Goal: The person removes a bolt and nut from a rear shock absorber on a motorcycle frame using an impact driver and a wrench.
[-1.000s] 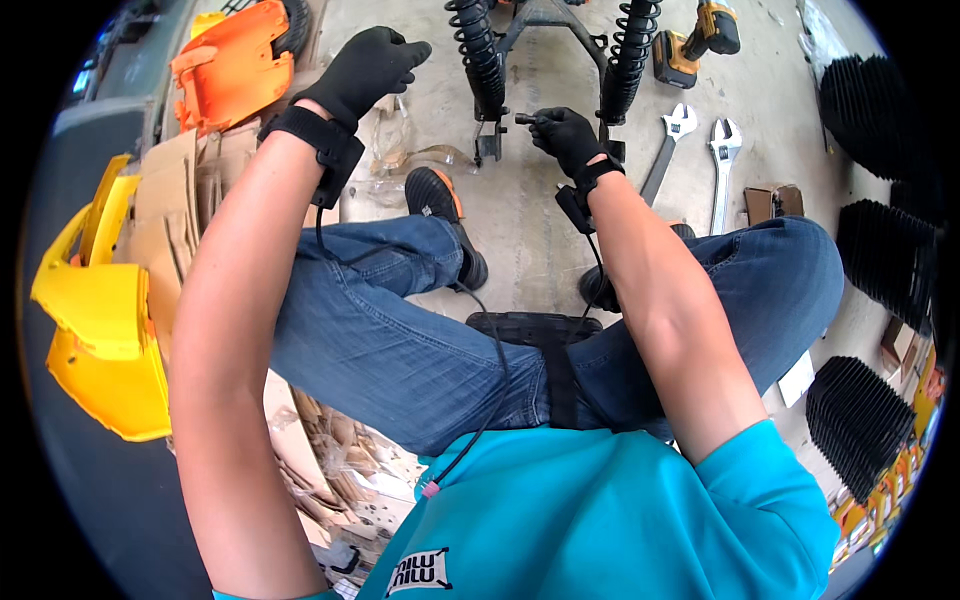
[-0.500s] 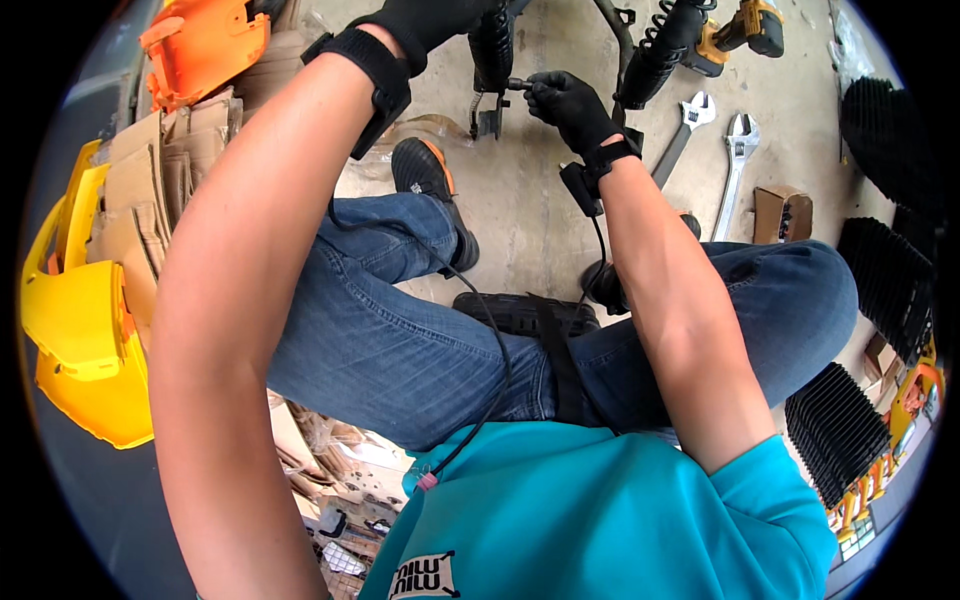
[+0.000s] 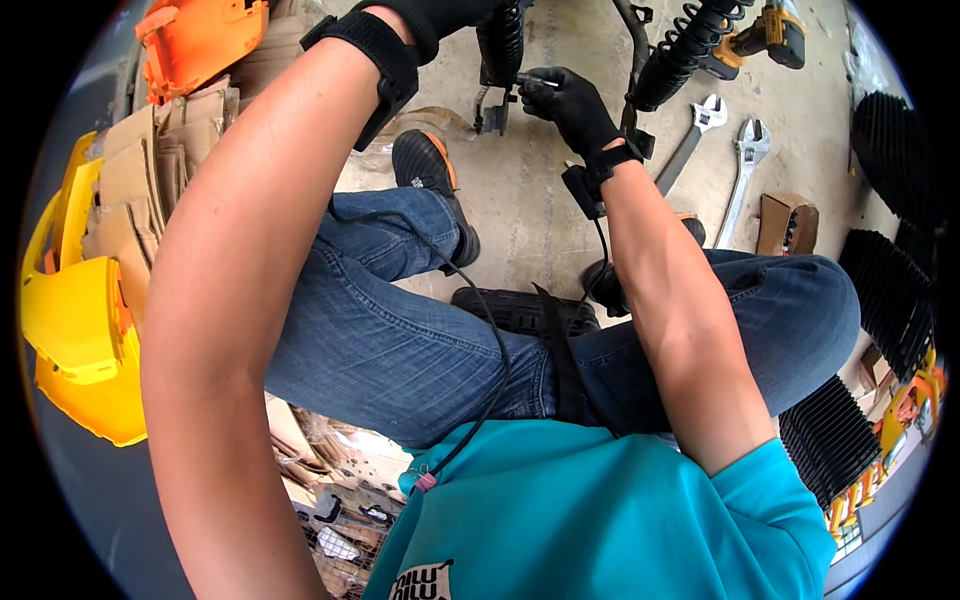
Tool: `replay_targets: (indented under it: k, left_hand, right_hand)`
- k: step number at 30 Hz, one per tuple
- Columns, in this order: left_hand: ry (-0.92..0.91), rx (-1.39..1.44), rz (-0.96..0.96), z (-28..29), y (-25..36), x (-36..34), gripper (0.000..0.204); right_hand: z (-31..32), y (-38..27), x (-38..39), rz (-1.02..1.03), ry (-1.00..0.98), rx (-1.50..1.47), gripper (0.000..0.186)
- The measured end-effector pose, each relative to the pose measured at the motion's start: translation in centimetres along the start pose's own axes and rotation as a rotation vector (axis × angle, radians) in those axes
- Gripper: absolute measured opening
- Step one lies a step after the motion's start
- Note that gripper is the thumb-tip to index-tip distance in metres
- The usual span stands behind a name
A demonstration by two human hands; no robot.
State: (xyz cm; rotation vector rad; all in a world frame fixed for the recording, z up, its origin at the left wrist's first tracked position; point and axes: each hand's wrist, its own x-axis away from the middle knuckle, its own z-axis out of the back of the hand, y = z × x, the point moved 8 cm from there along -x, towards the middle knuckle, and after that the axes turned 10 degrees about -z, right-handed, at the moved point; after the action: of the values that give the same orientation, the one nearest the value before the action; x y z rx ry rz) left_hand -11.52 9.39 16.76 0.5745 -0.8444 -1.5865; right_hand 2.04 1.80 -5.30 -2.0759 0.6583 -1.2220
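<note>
My right hand [image 3: 578, 112], in a black glove, pinches a short metal bolt [image 3: 539, 81] between thumb and fingers. The bolt points left, toward the lower end of a black coil-spring shock absorber [image 3: 500, 48]; whether its tip touches, I cannot tell. A small metal bracket [image 3: 495, 119] with a short cable hangs just below that end. My left hand [image 3: 455, 12], also gloved in black, is at the upper edge by the top of the shock absorber. Its fingers are cut off or hidden there. To the right stands a second coil-spring shock absorber [image 3: 690, 55].
Two adjustable wrenches [image 3: 692, 140] [image 3: 742, 180] lie on the floor at right, near a small open cardboard box [image 3: 786, 224]. Behind them is a yellow-black cordless power tool [image 3: 765, 38]. Flattened cardboard [image 3: 130, 160] and yellow panels [image 3: 75, 320] are at left; black ribbed parts [image 3: 830, 435] at right.
My right hand has turned slightly, and the bolt in its fingers now shows more of its metal length. The view has shifted a little; my left hand stays at the upper edge.
</note>
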Motion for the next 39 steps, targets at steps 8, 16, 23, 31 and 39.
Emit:
replay_targets:
  k: [8, 16, 23, 31, 39]
  left_hand:
    - [0.039, -0.013, -0.097, -0.3, 0.0, -0.6, 0.018]
    - [0.016, -0.069, -0.058, -0.2, 0.0, -0.5, 0.016]
    - [0.027, -0.036, -0.027, -0.5, 0.0, -0.7, 0.016]
    - [0.049, 0.015, -0.006, -0.4, -0.2, -0.5, 0.016]
    - [0.063, 0.053, 0.008, -0.5, -0.1, -0.4, 0.017]
  right_hand:
    - [-0.2, -0.6, 0.3, -0.017, -0.053, -0.065, 0.027]
    - [-0.4, -0.1, 0.1, -0.023, -0.035, -0.062, 0.026]
    - [0.1, -0.4, 0.1, -0.042, -0.016, -0.027, 0.023]
    - [-0.6, 0.4, 0.0, -0.066, -0.061, -0.173, 0.024]
    - [-0.9, 1.2, 0.1, -0.108, -0.112, -0.315, 0.018]
